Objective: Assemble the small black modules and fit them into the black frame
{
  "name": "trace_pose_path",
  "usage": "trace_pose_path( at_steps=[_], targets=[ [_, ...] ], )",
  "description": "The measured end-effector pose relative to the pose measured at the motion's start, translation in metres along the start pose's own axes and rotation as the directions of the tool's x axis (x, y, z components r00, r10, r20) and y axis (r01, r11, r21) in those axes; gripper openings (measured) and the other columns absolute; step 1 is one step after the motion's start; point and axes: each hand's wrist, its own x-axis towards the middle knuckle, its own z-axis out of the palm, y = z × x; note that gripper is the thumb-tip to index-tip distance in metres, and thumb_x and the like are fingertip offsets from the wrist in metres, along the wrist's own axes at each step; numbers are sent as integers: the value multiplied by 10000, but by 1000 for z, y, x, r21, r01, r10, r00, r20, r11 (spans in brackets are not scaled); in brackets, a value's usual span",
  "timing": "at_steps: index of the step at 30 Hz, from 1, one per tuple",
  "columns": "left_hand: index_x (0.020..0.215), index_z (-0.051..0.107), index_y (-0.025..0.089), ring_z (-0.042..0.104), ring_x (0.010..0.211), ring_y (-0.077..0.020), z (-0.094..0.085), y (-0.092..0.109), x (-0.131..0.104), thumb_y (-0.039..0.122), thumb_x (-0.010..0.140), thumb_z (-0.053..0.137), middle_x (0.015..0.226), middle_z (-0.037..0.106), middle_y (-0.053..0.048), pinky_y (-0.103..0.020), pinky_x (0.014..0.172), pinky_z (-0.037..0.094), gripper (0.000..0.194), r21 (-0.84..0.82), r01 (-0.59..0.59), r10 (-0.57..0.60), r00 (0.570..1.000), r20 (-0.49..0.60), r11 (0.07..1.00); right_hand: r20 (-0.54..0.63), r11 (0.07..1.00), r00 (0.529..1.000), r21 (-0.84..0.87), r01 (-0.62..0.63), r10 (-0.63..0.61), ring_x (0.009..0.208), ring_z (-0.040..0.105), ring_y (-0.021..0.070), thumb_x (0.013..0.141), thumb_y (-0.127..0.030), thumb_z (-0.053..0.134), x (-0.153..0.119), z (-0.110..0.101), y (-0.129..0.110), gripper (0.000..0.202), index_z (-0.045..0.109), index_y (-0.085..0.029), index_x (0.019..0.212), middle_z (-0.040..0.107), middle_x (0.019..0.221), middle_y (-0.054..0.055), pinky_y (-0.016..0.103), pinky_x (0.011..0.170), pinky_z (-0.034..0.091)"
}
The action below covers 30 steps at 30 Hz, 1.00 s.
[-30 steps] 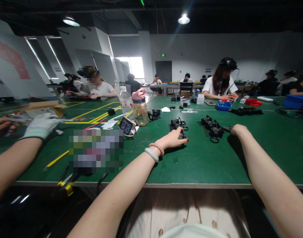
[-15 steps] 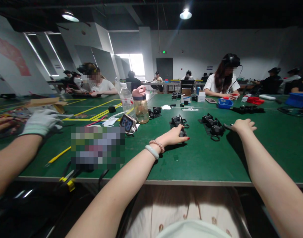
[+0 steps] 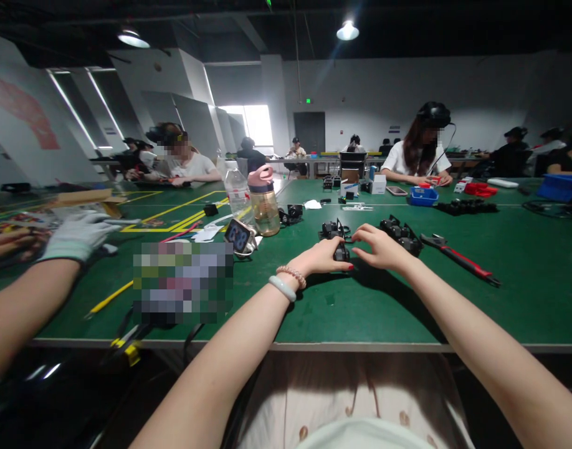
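Note:
My left hand (image 3: 324, 255) is closed around the near end of a black plastic assembly (image 3: 331, 230) with rounded knobs and ring-shaped loops, lying on the green table. Just to its right, my right hand (image 3: 380, 248) reaches in with thumb and fingers apart, nothing between them; whether a fingertip touches the assembly I cannot tell. Behind the right hand is a second black knobbed assembly (image 3: 410, 242), partly covered by that hand. An adjustable wrench (image 3: 463, 257) with a red and black handle lies on the table to the right of my right forearm.
A pink-lidded bottle (image 3: 264, 202), a clear water bottle (image 3: 238, 190) and a small digital clock (image 3: 239, 237) stand left of my hands. A blue tray (image 3: 424, 196) lies farther back. A co-worker's gloved hand (image 3: 75, 237) is at far left; other people sit across the table.
My right hand has let go of the wrench, leaving it on the table, and moved left toward the assembly at my left hand. The left hand keeps its hold.

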Motion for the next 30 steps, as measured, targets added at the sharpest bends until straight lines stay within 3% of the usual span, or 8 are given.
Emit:
trace_pose_path(
  at_steps=[6, 15, 22, 30],
  targets=[
    [1115, 396, 170, 524, 883, -192, -11, -1, -4, 469, 607, 573, 1025, 538, -70, -270, 748, 398, 615, 20, -81, 80, 996, 24, 997, 76, 992, 997, 128, -8, -2, 842, 499, 176, 683, -244, 539, -2, 14, 0, 317, 493, -158, 985, 522, 918, 72, 325, 756, 419],
    [959, 491, 157, 532, 808, -161, -11, 3, -3, 354, 735, 431, 931, 572, -57, -248, 705, 395, 303, 43, -72, 71, 997, 33, 996, 102, 950, 995, 309, -35, 4, 871, 520, 172, 647, -165, 551, -1, 24, 0, 350, 485, -163, 990, 554, 948, 64, 330, 773, 419],
    [885, 502, 157, 535, 746, -155, -6, 3, -2, 341, 742, 413, 877, 582, -53, -240, 646, 393, 249, 36, -71, 70, 997, 17, 997, 130, 911, 987, 388, -137, 93, 873, 543, 173, 629, -159, 577, -1, 29, 1, 356, 461, -171, 965, 568, 946, 64, 340, 766, 429],
    [894, 507, 154, 533, 738, -153, -6, 4, -1, 335, 738, 427, 871, 585, -52, -241, 641, 394, 252, 36, -74, 73, 997, 11, 997, 126, 913, 986, 380, -150, 110, 836, 541, 159, 613, -179, 590, -2, 33, 6, 338, 447, -167, 919, 564, 910, 49, 318, 740, 433]
  ],
)
